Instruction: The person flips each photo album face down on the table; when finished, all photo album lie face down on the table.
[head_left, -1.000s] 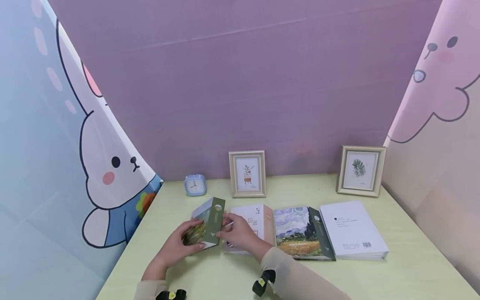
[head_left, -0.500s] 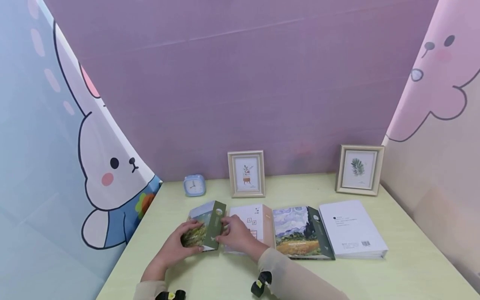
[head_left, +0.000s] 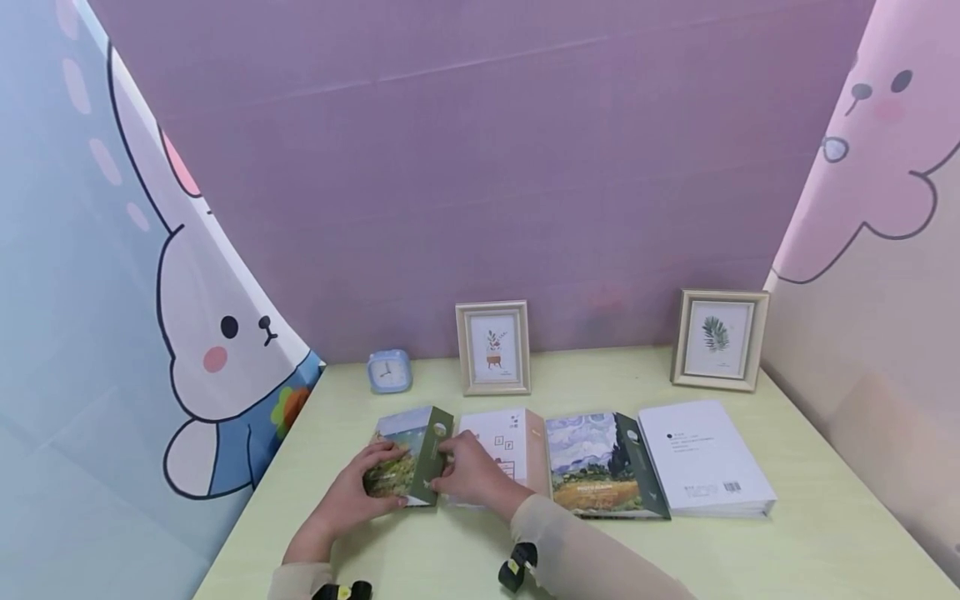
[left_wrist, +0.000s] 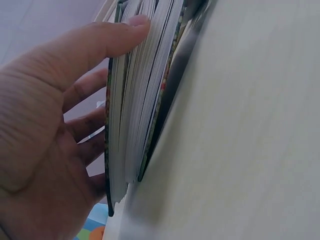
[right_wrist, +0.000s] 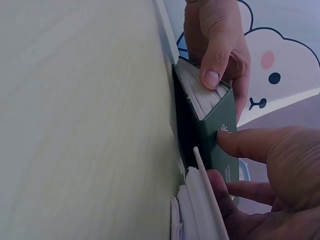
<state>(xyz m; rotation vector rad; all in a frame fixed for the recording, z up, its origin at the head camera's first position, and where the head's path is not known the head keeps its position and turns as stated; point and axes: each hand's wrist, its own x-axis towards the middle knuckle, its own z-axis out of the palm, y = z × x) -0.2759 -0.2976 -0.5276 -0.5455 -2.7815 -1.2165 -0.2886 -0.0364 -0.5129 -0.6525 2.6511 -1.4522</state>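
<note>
A green-spined photo album (head_left: 395,467) with a landscape cover sits at the left end of a row, low over the table and slightly tilted. My left hand (head_left: 354,492) grips it from the left; the thumb (left_wrist: 120,40) lies across its page edges and the fingers spread over the cover. At the spine (right_wrist: 220,150), my right hand (head_left: 480,475) holds on with bent fingers, the thumb tip against the green. Those fingers partly cover a white-and-pink album (head_left: 537,450) beside it. In the left wrist view a dark gap shows under the back cover.
Further right lie another landscape-covered photo album (head_left: 600,467) and a white album (head_left: 705,458) with a barcode. Behind them stand a blue alarm clock (head_left: 389,371) and two picture frames (head_left: 463,350) (head_left: 681,342). The pale table (head_left: 810,508) extends in front of the row.
The green-spined album has come down and tilts less, its top edge now lower in the head view. Both hands have stayed on it, the right shifting slightly with it.
</note>
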